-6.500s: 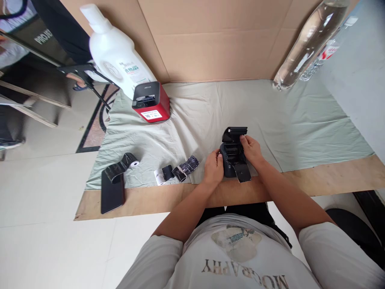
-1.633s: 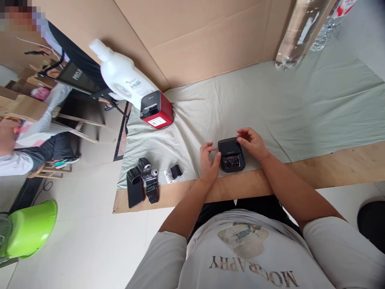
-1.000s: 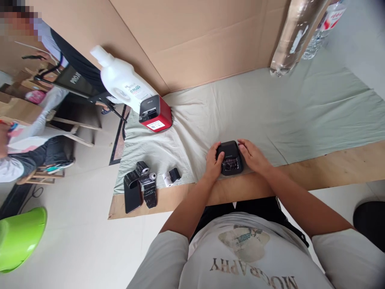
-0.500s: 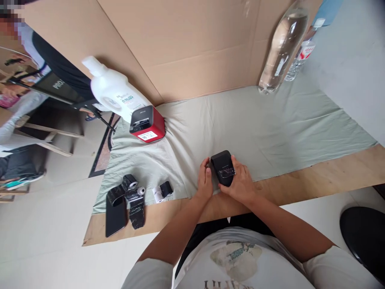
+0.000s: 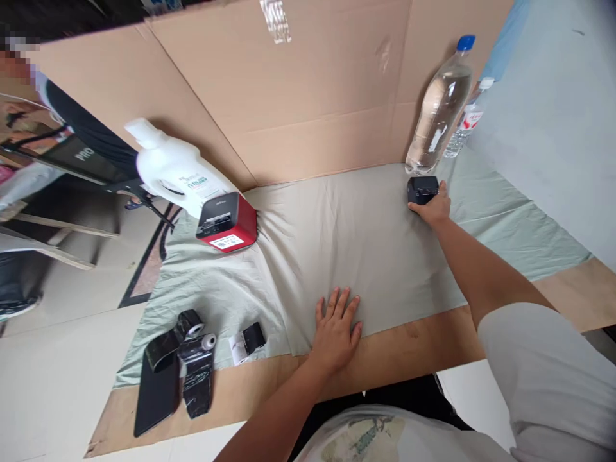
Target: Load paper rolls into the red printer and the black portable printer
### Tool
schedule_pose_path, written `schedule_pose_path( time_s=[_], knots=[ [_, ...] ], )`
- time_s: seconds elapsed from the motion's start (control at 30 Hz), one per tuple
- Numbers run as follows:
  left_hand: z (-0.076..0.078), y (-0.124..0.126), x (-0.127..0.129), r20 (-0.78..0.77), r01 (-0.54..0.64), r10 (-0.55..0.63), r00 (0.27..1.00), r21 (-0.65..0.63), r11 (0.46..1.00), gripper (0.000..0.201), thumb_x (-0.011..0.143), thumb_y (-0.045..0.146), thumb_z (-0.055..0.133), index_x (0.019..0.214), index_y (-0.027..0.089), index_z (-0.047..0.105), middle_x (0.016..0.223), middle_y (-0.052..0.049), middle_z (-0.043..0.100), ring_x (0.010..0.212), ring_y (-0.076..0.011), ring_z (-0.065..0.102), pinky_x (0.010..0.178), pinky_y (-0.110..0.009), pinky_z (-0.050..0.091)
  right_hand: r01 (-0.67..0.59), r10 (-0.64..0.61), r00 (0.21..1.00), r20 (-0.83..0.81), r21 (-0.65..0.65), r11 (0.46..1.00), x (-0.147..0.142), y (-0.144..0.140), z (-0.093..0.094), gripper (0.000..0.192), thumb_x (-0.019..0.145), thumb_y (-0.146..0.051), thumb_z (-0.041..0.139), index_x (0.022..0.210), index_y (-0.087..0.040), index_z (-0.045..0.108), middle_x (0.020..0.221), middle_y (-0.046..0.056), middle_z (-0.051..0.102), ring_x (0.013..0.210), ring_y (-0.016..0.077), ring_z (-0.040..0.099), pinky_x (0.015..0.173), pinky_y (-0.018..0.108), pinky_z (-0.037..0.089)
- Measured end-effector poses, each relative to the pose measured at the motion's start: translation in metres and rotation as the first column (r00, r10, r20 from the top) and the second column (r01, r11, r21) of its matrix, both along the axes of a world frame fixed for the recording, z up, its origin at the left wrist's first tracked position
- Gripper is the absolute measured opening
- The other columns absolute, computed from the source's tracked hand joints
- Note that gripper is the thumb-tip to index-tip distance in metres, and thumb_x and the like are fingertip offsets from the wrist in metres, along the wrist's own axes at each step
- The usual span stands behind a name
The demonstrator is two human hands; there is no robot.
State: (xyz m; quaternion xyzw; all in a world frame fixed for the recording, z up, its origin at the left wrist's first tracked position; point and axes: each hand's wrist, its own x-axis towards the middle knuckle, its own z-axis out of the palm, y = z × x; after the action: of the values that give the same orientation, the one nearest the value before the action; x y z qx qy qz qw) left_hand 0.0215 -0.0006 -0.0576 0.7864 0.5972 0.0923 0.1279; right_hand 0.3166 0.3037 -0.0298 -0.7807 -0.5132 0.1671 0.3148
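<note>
My right hand [image 5: 436,206] is closed around a small black box-shaped device [image 5: 422,187] on the cloth, just in front of the large water bottle [image 5: 440,112]. Its thumb lies along the near side and the fingers wrap the right side. My left hand [image 5: 334,337] rests flat, fingers spread, on the near edge of the grey-green cloth [image 5: 332,237], holding nothing. To its left lie a small white-and-black roll [image 5: 248,342] and black strips unwound from rolls [image 5: 197,378], partly over a dark phone-like slab [image 5: 156,398].
A red-and-black boxy device [image 5: 231,221] stands at the left before a white jug [image 5: 176,167]. Behind the table rises a cardboard panel [image 5: 312,90]. A smaller water bottle [image 5: 464,125] stands beside the large one near the wall. Bare wood [image 5: 409,340] edges the near side.
My right hand has carried the black device away and to the right, beside the large bottle. My left hand has left the device and now lies flat on the cloth. The view has shifted.
</note>
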Motion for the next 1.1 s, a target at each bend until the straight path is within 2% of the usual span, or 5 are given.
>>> schedule_pose_path(
  time_s=[0.4,0.53,0.73,0.97,1.1],
  knots=[
    [0.045,0.058,-0.069,0.278,-0.203,0.222,0.935,-0.095,0.975,0.052,0.088,0.040,0.063,0.136,0.023,0.053,0.142,-0.012,0.057,0.135,-0.0278,0.050,0.116,-0.047,0.036,-0.377,0.354,0.926,0.134,0.241,0.894,0.025,-0.127,-0.092,0.087,0.074,-0.084,0.051,0.143,-0.031,0.042,0.160,0.012,0.033,0.149,0.0427,0.022,0.117,0.074,0.011],
    [0.098,0.143,-0.158,0.264,-0.720,0.670,0.694,0.211,0.661,0.084,0.075,0.055,0.074,0.145,0.022,0.041,0.157,-0.017,0.036,0.147,-0.0391,0.026,0.118,-0.055,0.027,-0.412,0.385,0.910,0.152,0.229,0.882,0.024,-0.171,-0.095,0.080,0.078,-0.085,0.042,0.138,-0.032,0.049,0.155,0.012,0.041,0.148,0.0417,0.024,0.116,0.077,0.013],
    [0.122,0.216,-0.237,0.016,-0.899,0.908,0.419,-0.132,0.417,0.129,0.053,0.067,0.083,0.157,0.026,0.017,0.163,-0.022,0.017,0.145,-0.0512,0.021,0.108,-0.064,0.032,-0.383,0.347,0.895,0.282,0.083,0.920,0.014,-0.179,-0.079,0.076,0.081,-0.082,0.034,0.143,-0.037,0.042,0.149,0.016,0.046,0.144,0.0431,0.032,0.116,0.071,0.026],
    [0.112,0.210,-0.229,0.006,-0.919,0.926,0.378,-0.115,0.376,0.117,0.060,0.063,0.079,0.155,0.023,0.024,0.148,-0.022,0.040,0.138,-0.0461,0.034,0.105,-0.057,0.039,-0.361,0.371,0.840,0.396,-0.103,0.927,0.005,-0.182,-0.059,0.064,0.089,-0.058,0.036,0.137,-0.018,0.048,0.151,0.021,0.045,0.145,0.0391,0.034,0.117,0.062,0.030],
    [0.129,0.174,-0.192,0.096,-0.823,0.825,0.556,-0.069,0.563,0.103,0.063,0.058,0.080,0.149,0.026,0.034,0.142,-0.017,0.047,0.139,-0.0419,0.036,0.111,-0.053,0.035,-0.328,0.378,0.844,0.379,-0.191,0.925,-0.002,-0.180,-0.043,0.063,0.088,-0.053,0.039,0.135,-0.013,0.051,0.153,0.021,0.043,0.145,0.0389,0.033,0.116,0.062,0.029]
  ],
)
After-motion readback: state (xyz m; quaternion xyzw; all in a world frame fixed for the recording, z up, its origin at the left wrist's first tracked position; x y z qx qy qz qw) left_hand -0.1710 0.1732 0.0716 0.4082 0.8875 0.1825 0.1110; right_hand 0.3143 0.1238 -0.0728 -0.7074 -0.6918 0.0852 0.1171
